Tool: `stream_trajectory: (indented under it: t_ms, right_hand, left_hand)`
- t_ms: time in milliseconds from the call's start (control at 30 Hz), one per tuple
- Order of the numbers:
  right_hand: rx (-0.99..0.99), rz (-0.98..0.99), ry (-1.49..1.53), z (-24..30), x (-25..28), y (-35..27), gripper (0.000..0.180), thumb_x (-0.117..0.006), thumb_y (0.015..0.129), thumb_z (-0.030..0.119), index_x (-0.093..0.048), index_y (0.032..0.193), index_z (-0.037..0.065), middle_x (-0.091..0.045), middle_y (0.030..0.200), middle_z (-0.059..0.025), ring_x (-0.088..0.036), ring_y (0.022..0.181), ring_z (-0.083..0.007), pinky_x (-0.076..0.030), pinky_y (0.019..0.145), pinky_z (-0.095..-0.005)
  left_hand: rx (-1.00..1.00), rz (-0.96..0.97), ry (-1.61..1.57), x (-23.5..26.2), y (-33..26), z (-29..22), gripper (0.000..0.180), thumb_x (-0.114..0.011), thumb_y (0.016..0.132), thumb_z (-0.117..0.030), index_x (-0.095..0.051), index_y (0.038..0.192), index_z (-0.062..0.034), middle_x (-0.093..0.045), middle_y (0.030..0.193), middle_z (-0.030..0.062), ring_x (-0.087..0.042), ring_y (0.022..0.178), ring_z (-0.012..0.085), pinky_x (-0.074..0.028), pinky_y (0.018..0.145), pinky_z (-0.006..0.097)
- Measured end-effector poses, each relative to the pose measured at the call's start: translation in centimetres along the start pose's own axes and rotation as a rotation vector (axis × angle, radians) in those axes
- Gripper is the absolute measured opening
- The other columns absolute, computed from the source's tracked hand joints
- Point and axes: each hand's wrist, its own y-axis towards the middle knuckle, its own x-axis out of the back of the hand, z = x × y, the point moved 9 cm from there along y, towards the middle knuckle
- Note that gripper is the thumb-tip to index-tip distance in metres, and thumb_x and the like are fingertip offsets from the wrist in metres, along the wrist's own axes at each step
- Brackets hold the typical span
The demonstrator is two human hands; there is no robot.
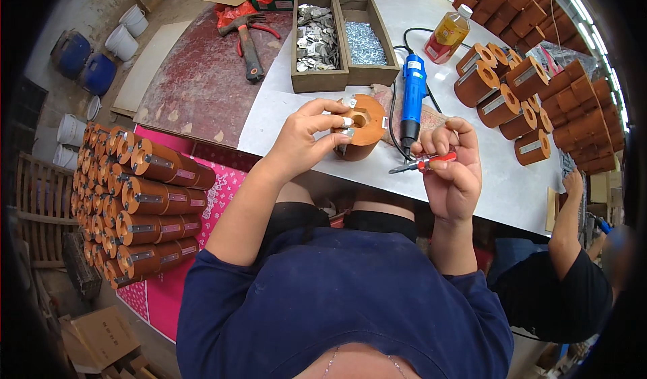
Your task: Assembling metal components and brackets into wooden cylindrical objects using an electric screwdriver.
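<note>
Wooden block, just one, is by the near edge of the table, in front of you. Your left hand has its bent fingertips on the block's top, close to its hole; I cannot tell if they pinch anything. Your right hand pinches one red-handled tool between thumb and fingers. Past the block sit two boxes, side by side. The left box has lots of flat silver bits; the right box has a heap of tiny shiny bits. You also have one hammer, one blue power tool and one bottle with yellow stuff inside. More blocks, too bunched up to count, stand on your right.
</note>
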Motion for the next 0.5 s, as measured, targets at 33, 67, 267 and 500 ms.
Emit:
stream_trajectory:
  t_ms: [33, 67, 267, 500]
  right_hand:
    - [0.009, -0.028, 0.022, -0.2, -0.2, 0.3, 0.045, -0.046, 0.065, -0.004, -0.039, 0.108, 0.003, -0.042, 0.077, -0.0058, -0.042, 0.075, -0.0166, -0.041, 0.078, -0.0360]
    - [0.018, -0.055, 0.044, -0.4, -0.3, 0.7, 0.042, -0.044, 0.066, -0.003, -0.039, 0.108, 0.002, -0.042, 0.074, -0.0063, -0.043, 0.073, -0.0168, -0.042, 0.075, -0.0360]
    - [0.108, -0.106, 0.004, -2.5, -1.1, 4.9, 0.012, -0.045, 0.084, 0.011, -0.042, 0.092, 0.002, -0.037, 0.052, -0.0021, -0.038, 0.045, -0.0107, -0.035, 0.040, -0.0235]
    - [0.190, -0.063, -0.235, -4.2, -2.2, 5.3, 0.008, -0.043, 0.089, 0.013, -0.044, 0.089, 0.005, -0.031, 0.048, 0.0018, -0.031, 0.038, -0.0067, -0.030, 0.036, -0.0208]
  left_hand:
    - [-0.029, -0.004, 0.020, -0.2, -0.1, 0.0, 0.021, -0.068, 0.066, -0.007, -0.063, 0.086, -0.0019, -0.056, 0.101, 0.0101, -0.055, 0.094, 0.0236, -0.043, 0.082, 0.031]
    - [-0.059, -0.008, 0.040, -0.3, -0.2, -0.2, 0.021, -0.069, 0.066, -0.007, -0.063, 0.085, -0.0021, -0.056, 0.100, 0.0097, -0.055, 0.094, 0.0239, -0.043, 0.082, 0.032]
    - [-0.138, -0.155, 0.264, -1.1, -0.9, -2.5, 0.024, -0.072, 0.059, -0.014, -0.063, 0.078, -0.0039, -0.057, 0.091, 0.0066, -0.051, 0.084, 0.0229, -0.042, 0.074, 0.032]
    - [-0.098, -0.213, 0.236, -1.1, -1.1, -2.5, 0.032, -0.075, 0.053, -0.016, -0.062, 0.081, -0.0057, -0.057, 0.091, 0.0052, -0.048, 0.084, 0.0233, -0.042, 0.074, 0.032]
